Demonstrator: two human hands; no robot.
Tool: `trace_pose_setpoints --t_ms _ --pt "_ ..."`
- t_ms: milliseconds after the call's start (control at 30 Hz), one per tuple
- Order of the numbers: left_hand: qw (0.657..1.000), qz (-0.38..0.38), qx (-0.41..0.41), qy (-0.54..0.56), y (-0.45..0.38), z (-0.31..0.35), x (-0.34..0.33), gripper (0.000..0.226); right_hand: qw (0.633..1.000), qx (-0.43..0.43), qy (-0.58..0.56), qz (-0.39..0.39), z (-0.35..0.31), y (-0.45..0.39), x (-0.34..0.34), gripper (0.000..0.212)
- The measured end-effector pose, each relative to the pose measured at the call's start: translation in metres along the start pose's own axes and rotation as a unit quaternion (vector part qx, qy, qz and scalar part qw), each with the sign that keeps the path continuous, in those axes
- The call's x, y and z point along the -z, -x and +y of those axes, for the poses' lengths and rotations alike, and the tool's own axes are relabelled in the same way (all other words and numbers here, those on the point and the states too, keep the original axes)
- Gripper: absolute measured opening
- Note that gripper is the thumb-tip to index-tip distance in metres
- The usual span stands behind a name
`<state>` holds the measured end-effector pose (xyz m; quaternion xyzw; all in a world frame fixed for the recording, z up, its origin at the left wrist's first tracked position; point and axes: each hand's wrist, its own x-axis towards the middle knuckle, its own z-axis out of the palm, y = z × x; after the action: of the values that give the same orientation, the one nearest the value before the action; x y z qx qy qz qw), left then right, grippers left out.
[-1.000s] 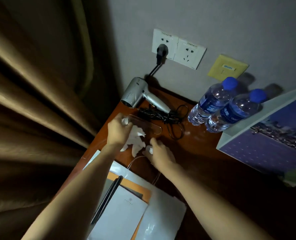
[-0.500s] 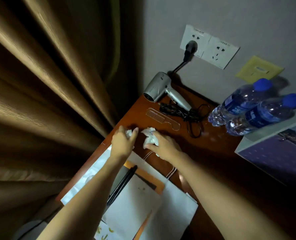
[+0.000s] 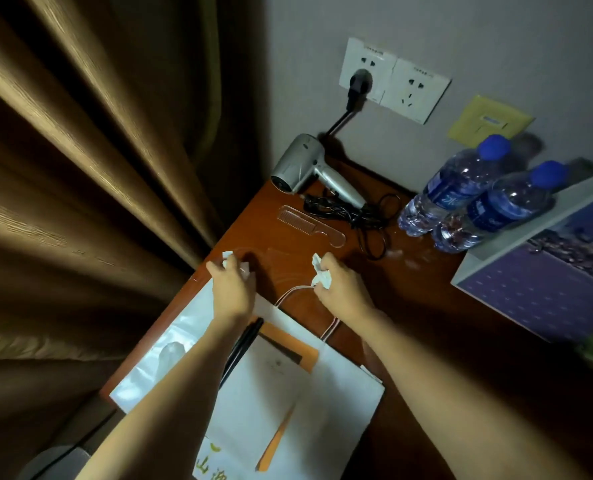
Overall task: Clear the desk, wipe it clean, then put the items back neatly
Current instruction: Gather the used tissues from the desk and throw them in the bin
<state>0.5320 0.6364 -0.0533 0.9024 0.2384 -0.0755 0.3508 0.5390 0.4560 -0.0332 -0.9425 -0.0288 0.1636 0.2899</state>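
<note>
On the brown wooden desk, my left hand holds a small white scrap of tissue near the left edge. My right hand grips a crumpled white tissue a little to the right. A clear plastic comb lies beyond both hands. Behind it a silver hair dryer lies with its black cord bunched up and plugged into the wall. Two water bottles with blue caps lie at the back right.
A white paper bag with orange and white papers and a black pen lies under my forearms. A purple picture board leans at the right. Brown curtains hang close at the left. Wall sockets sit above the desk.
The tissue that my hands held together over the comb has come apart into two pieces. Both hands drew back toward me and spread apart, each keeping a piece. The comb now lies uncovered.
</note>
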Motion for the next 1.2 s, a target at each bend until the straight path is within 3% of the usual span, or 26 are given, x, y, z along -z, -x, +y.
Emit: trace_pose_setpoints --t_ms 100,233,367,800,933,1133,1200 --pt "1.000 0.016 0.013 0.004 0.001 0.001 -0.002 0.032 0.999 0.004 -0.031 0.006 0.010 0.007 0.006 0.044" --pt "0.993 0.021 -0.020 -0.112 0.006 0.000 -0.007 0.033 0.999 -0.016 -0.001 0.046 0.022 0.016 0.011 0.017" --pt "0.982 0.033 -0.045 -0.178 0.013 -0.005 -0.013 0.033 0.995 -0.052 -0.018 0.079 0.031 0.030 0.013 0.014" --pt "0.988 0.026 -0.125 -0.089 0.011 -0.001 -0.008 0.053 0.991 -0.086 -0.047 0.092 0.051 0.066 0.000 0.021" --pt "0.989 -0.027 -0.135 -0.055 0.033 0.024 -0.011 0.045 0.994 -0.069 -0.007 0.082 0.052 0.078 0.003 0.027" --pt "0.976 -0.087 -0.178 -0.085 0.097 0.049 -0.024 0.016 0.988 -0.080 0.114 0.069 0.054 0.116 0.035 0.048" --pt "0.965 -0.104 -0.194 -0.145 0.117 0.056 -0.029 0.029 0.983 -0.094 0.132 0.090 0.060 0.136 0.052 0.045"
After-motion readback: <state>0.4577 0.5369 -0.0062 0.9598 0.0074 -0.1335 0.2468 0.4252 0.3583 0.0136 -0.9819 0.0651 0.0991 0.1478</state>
